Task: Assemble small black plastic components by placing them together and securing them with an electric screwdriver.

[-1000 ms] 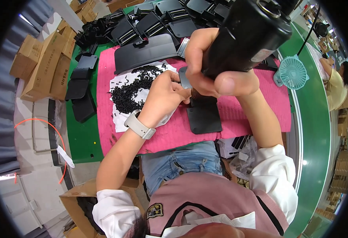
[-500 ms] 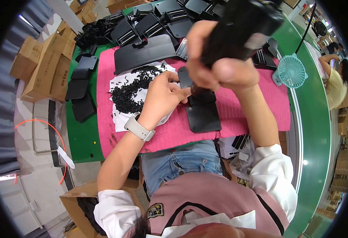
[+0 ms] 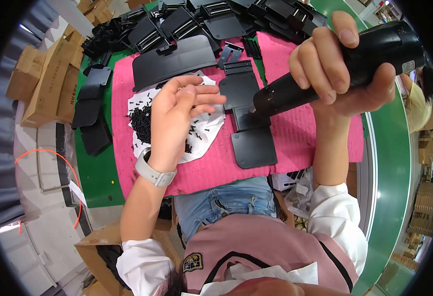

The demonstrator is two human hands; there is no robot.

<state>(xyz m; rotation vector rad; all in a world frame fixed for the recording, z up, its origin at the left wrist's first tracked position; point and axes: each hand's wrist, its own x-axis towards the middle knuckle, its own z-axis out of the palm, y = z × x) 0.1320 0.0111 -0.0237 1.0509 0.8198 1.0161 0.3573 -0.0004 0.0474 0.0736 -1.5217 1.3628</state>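
Note:
My right hand [image 3: 335, 74] grips a black electric screwdriver [image 3: 290, 94], held slanted with its tip down at the left. That tip is over the middle of a black hinged bracket [image 3: 253, 148], which lies on the pink foam mat [image 3: 295, 143]; whether it touches a screw there I cannot make out. Left of the bracket, my left hand [image 3: 179, 108] hovers over a white cloth [image 3: 209, 135], its fingers stretched out and nothing seen in them. Small black screws [image 3: 141, 123] lie heaped and scattered on this cloth, partly hidden by the hand.
A wide black plate [image 3: 174, 61] and a small metal bracket [image 3: 230, 52] lie beyond the cloth. Many black brackets [image 3: 182, 24] are piled along the far edge of the green table [image 3: 95, 180]. More black plates [image 3: 88, 113] lie at the left, near cardboard boxes [image 3: 53, 84].
My left hand has drawn back left from the bracket, and its fingers have spread. My right hand has tilted the screwdriver over to the right. The head view has shifted slightly.

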